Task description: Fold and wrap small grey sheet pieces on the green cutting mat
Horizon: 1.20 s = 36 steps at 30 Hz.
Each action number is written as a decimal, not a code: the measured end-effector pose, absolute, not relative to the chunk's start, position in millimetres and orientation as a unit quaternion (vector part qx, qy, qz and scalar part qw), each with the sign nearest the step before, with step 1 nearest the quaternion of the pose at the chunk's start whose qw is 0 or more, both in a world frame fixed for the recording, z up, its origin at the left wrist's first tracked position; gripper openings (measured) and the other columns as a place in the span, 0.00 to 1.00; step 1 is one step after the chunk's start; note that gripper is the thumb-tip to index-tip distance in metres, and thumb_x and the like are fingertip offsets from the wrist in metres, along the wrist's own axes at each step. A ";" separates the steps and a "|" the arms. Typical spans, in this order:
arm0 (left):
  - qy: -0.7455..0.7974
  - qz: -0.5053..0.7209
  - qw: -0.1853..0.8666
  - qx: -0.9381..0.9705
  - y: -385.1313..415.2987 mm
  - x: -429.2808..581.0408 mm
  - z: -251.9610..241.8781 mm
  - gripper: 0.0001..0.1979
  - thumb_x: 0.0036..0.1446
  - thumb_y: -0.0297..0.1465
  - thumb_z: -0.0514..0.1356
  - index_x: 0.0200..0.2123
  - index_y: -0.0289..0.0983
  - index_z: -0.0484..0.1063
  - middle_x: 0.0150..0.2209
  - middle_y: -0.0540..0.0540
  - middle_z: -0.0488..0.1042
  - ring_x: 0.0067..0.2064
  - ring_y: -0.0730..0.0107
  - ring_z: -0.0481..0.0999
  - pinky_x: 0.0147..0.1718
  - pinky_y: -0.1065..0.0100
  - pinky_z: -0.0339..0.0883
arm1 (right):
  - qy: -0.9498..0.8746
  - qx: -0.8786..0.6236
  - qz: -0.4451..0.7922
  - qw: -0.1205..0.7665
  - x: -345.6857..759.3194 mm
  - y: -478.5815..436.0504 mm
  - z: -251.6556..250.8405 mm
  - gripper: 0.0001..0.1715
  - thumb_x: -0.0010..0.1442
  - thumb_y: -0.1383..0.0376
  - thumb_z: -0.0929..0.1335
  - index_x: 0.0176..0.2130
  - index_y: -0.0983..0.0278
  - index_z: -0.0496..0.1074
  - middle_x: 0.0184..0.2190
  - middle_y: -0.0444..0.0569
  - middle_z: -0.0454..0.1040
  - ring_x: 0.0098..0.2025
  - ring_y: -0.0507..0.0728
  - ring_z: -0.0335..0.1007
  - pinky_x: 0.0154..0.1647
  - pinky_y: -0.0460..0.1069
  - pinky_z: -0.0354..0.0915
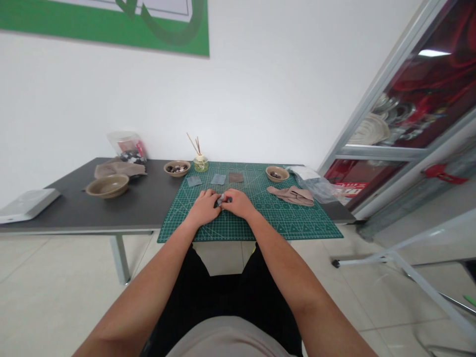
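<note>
Over the green cutting mat (pixel 275 223), my left hand (pixel 205 207) and my right hand (pixel 238 203) meet, fingertips close together. Between them is a small grey, stone-like piece (pixel 222 199) with dark patches around it; the fingers cover most of it, so its exact kind is unclear. Both hands are closed on it. Just beyond them lie three small flat squares that look like sandpaper: a grey one (pixel 194 181), a blue-grey one (pixel 218 179) and a brown one (pixel 236 177).
Bowls with small dark pieces stand at the mat's back left (pixel 177 168) and back right (pixel 277 173). A reed diffuser (pixel 201 162), brown cloth (pixel 292 195) and plastic bag (pixel 316 186) lie around. Further left are another bowl (pixel 107 187) and a white device (pixel 28 204).
</note>
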<state>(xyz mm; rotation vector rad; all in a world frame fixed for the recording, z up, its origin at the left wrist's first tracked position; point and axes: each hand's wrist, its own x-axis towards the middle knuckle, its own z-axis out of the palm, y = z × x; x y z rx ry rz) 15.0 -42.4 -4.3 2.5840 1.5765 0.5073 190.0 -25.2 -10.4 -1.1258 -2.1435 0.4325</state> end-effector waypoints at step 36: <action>0.519 0.164 0.035 0.838 -45.3 15.9 -1.6 0.23 0.58 0.35 0.54 0.56 0.36 0.71 0.53 0.40 0.69 0.50 0.53 0.65 0.56 0.55 0.60 | -0.822 -0.479 0.063 0.301 189.0 -29.4 -10.8 0.09 0.56 0.65 0.72 0.26 0.63 0.71 0.29 0.45 0.70 0.37 0.55 0.60 0.41 0.49 0.54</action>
